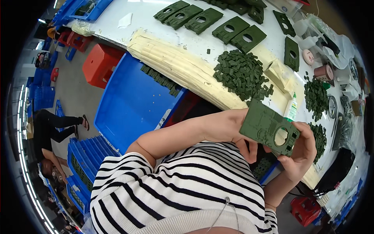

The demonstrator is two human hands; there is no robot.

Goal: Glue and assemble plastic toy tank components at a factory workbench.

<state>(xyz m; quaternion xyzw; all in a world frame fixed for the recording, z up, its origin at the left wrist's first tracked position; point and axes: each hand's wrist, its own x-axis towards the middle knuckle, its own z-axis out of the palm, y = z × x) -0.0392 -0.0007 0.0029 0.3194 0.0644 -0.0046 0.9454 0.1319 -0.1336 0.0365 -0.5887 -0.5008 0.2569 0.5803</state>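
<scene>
A flat green panel [261, 124] is held up near the edge of the white table [146, 24], its right end pinched by the thumb and fingers of the right hand [303, 150]. The left hand [237, 132] is bent in at the other end, but whether anything is gripped by it cannot be told. If the pinch is loosened, the panel could be dropped; if it is swung sideways, the glue bottle [291, 108] could be knocked.
</scene>
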